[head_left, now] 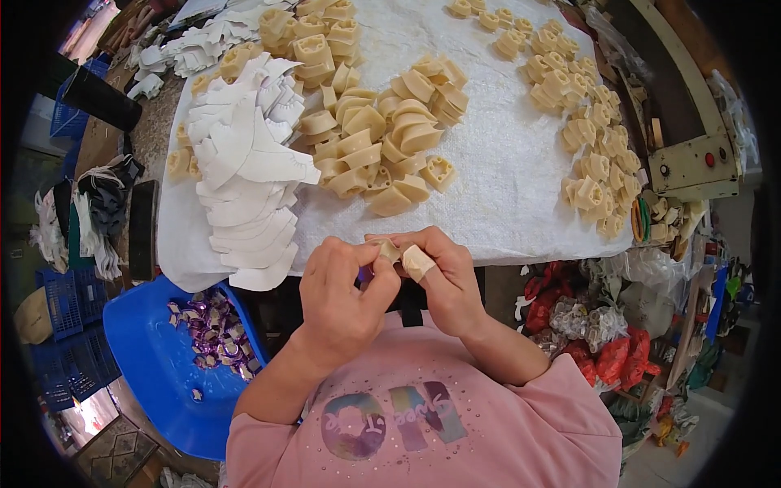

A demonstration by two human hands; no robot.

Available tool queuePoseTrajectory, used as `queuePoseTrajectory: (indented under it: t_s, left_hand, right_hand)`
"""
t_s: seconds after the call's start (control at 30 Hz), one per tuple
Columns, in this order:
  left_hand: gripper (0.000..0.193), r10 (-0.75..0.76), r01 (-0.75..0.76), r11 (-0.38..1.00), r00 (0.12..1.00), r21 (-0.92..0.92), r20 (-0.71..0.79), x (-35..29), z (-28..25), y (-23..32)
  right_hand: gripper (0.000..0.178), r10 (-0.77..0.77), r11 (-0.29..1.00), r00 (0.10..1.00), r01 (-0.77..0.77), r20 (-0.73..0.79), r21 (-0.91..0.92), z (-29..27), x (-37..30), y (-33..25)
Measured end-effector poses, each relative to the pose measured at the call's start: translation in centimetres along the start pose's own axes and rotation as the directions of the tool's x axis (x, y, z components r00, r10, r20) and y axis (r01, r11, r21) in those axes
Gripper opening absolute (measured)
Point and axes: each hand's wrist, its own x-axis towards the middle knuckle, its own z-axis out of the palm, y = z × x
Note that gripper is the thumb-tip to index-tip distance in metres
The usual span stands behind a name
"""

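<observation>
Taking your fingertips as the centre of the clock, a white woven sheet (504,154) is covering the worktop from about 10 to 2 o'clock, its near edge running just beyond your hands. At 6 o'clock you are wearing a pink shirt (504,423) with a printed front. At 8 o'clock a blue tub (142,382) is standing below the table edge.

A loose heap of beige moulded pieces (415,126), hollow at their ends, is spreading on the sheet between 11 and 12 o'clock. Overlapping white cut pieces (244,179) are fanning out at 10 o'clock, partly covering some beige ones. A 2nd beige group (598,154) is lying toward 2 o'clock, well apart from the heap.

Your left hand (346,285) and right hand (443,281) are sitting close together, just off the table's near edge. Inside the tub, many shiny purple-and-pale bits (215,329) are gathering along its side nearer you. A metal box (695,167) with a red button (709,159) is standing between 2 and 3 o'clock.

A pale wrapping (417,263) is circling your right thumb. Smallest of all, a purple piece (365,274) is showing between your left fingers, which are pinching it; you cannot tell what your right fingertips are gripping, because they are partly hidden.
</observation>
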Motion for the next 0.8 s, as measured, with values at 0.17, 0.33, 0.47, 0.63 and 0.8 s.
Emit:
queuePoseTrajectory:
  t_s: [0.17, 0.33, 0.47, 0.63, 0.8]
  left_hand:
    - [0.018, -0.196, 0.200, 0.966, 0.980, -0.166, 0.037, -0.4, -0.3, -0.6]
    - [0.019, -0.555, 0.492, 0.520, 0.816, -0.699, 0.161, -1.8, 0.0, -0.3]
    - [0.018, -0.352, 0.372, 0.644, 0.920, -0.669, 0.173, -1.7, 0.3, -0.5]
    - [0.019, -0.251, 0.276, 0.784, 0.960, -0.557, 0.122, -1.0, 0.3, -0.5]
    - [0.013, -0.556, 0.480, 0.484, 0.814, -0.732, 0.167, -0.7, 1.0, 0.6]
  right_hand:
    - [0.031, 0.045, 0.977, 0.995, -0.024, 0.093, -0.210, -1.1, 0.7, -0.3]
    - [0.026, 0.203, 0.976, 0.943, -0.217, 0.262, 0.026, -3.6, 3.0, -0.3]
    - [0.030, 0.225, 0.967, 0.891, -0.255, 0.394, 0.023, -3.8, 3.6, -1.0]
    - [0.027, 0.153, 0.988, 0.928, -0.155, 0.339, -0.023, -3.5, 3.8, -0.1]
    - [0.027, 0.120, 0.992, 0.979, -0.115, 0.163, -0.042, -2.6, 3.7, 0.9]
